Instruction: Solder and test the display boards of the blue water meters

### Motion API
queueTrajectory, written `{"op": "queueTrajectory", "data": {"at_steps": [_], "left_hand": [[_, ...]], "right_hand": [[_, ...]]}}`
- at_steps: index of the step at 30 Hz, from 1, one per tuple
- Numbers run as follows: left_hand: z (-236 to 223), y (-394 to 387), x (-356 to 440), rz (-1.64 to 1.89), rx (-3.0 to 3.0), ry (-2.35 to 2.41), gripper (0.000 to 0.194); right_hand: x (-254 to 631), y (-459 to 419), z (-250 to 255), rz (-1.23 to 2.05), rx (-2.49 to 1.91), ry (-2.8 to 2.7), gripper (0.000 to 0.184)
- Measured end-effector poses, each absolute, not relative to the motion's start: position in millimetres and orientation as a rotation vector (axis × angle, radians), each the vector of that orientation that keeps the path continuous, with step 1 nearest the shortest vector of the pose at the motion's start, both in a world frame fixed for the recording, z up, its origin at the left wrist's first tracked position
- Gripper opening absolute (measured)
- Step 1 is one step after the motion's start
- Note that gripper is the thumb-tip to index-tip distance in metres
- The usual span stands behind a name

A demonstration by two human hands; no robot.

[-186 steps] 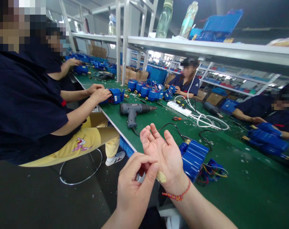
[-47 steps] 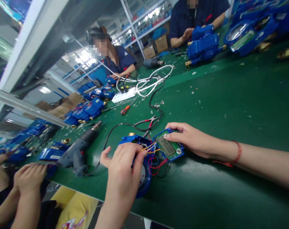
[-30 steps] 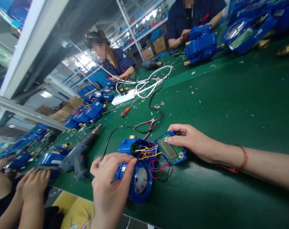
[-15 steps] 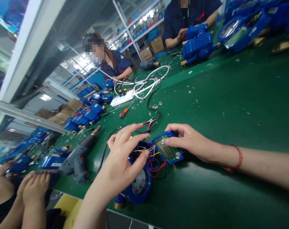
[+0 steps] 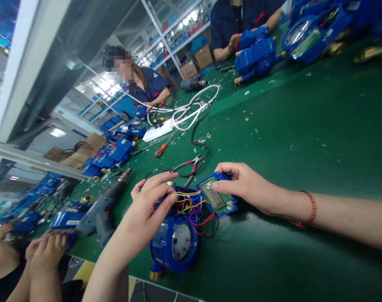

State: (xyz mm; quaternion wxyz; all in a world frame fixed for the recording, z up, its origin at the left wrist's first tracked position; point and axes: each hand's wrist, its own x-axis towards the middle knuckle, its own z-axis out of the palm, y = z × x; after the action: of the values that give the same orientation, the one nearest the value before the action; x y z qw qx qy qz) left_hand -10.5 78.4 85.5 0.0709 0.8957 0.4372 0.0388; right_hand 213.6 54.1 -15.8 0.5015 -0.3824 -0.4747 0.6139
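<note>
A blue water meter (image 5: 173,245) lies on the green bench mat, its round dial facing up and a brass pipe end (image 5: 157,274) at the near side. Its lid, a blue-framed circuit board with an LCD (image 5: 213,198), sits to the right, joined to the body by red, yellow and white wires (image 5: 187,203). My right hand (image 5: 241,184) grips that board between thumb and fingers at its near edge. My left hand (image 5: 148,205) hovers over the meter's open top, fingers apart, fingertips at the wires. The meter's inside is partly hidden by those fingers.
A grey hot air gun (image 5: 103,214) lies left of the meter, and red-handled pliers (image 5: 194,163) lie behind it. Beyond are an orange screwdriver (image 5: 160,150) and a white power strip (image 5: 155,131). A co-worker's hands (image 5: 46,251) rest at lower left, with other blue meters (image 5: 255,56) farther along.
My left hand has let go of the meter body and lifted over the wires, leaving the dial uncovered. My right hand stays on the board. The whole scene drifts slightly left and up.
</note>
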Motion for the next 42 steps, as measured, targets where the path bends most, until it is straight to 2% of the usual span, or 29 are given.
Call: {"op": "queueTrajectory", "data": {"at_steps": [20, 30, 42], "left_hand": [[76.9, 90.0, -15.0, 0.345, 2.237, 1.291, 0.023], [77.1, 103.1, -6.3, 0.402, 2.169, 1.303, 0.024], [73.4, 111.6, -17.5, 0.639, 2.001, 1.34, 0.027]], "right_hand": [[211.5, 53.3, -13.7, 1.699, -0.893, -0.902, 0.037], [212.9, 50.4, -21.8, 1.8, -0.899, -0.788, 0.047], [213.0, 49.5, -26.2, 1.858, -0.868, -0.714, 0.045]]}}
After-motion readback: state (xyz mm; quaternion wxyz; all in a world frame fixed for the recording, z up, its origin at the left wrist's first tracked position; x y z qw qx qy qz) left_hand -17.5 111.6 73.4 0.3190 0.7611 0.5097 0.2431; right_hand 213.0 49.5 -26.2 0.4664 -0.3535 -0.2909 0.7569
